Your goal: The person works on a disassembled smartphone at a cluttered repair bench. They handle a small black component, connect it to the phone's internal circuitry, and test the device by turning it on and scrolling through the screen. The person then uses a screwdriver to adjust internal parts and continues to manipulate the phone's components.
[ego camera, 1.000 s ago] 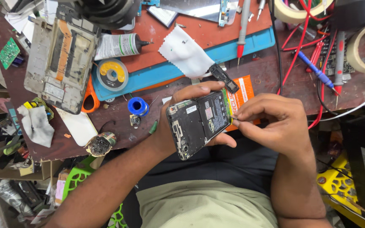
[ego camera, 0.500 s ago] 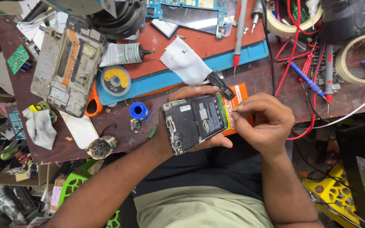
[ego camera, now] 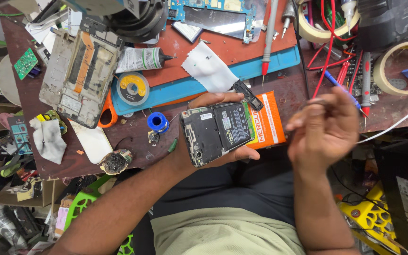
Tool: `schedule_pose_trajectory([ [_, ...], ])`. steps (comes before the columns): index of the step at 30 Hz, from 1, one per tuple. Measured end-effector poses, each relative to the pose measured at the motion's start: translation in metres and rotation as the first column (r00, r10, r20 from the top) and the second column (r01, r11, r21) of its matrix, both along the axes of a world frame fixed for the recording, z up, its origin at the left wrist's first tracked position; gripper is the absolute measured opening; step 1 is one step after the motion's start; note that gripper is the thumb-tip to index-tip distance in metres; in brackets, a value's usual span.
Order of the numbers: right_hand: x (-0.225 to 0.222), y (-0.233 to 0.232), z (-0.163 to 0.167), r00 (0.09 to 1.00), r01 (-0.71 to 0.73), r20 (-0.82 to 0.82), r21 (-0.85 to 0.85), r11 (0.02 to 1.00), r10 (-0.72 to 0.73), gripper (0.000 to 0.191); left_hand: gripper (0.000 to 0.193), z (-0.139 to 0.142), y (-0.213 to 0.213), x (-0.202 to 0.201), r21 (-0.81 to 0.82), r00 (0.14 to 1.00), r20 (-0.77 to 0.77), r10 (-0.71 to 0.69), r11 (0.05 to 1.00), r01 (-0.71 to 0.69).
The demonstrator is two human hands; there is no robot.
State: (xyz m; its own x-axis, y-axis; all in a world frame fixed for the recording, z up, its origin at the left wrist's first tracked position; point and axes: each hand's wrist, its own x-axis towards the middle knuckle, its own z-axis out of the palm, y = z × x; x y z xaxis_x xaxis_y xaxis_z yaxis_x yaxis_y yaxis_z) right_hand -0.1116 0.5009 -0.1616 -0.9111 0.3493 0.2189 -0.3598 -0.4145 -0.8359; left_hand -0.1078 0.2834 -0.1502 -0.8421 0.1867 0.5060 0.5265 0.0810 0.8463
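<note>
Left hand [ego camera: 199, 156] fingers grip the opened phone [ego camera: 216, 133]; right hand [ego camera: 324, 130] (blurred, fingers' state unclear) hovers beside it

Bare tabletop [ego camera: 303, 85] between orange packet [ego camera: 271, 120] and red wires [ego camera: 329, 56].

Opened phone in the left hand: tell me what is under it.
Under the phone lie the left hand, its fingers curling round both edges, and an orange packet sticking out right. The palm and the packet's left part are covered.
</note>
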Motion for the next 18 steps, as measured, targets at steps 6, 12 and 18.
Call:
schedule_pose_trajectory([
  [6,-0.007,0.025,-0.008,0.997,0.07,0.034,0.13,0.989,-0.075,0.008,0.108,0.002,0.002,0.001,0.089,0.998,0.054,-0.037,0.996,0.032],
  [12,0.003,0.019,0.003,0.995,-0.09,0.082,0.379,0.921,0.064,0.005,0.095,0.001,0.002,-0.004,0.211,0.989,0.099,-0.111,0.974,0.088],
  [18,0.01,0.004,0.027,0.944,-0.29,0.264,0.387,0.875,0.196,0.017,0.088,0.009,-0.003,-0.005,0.181,0.985,0.098,-0.142,0.976,0.122],
])
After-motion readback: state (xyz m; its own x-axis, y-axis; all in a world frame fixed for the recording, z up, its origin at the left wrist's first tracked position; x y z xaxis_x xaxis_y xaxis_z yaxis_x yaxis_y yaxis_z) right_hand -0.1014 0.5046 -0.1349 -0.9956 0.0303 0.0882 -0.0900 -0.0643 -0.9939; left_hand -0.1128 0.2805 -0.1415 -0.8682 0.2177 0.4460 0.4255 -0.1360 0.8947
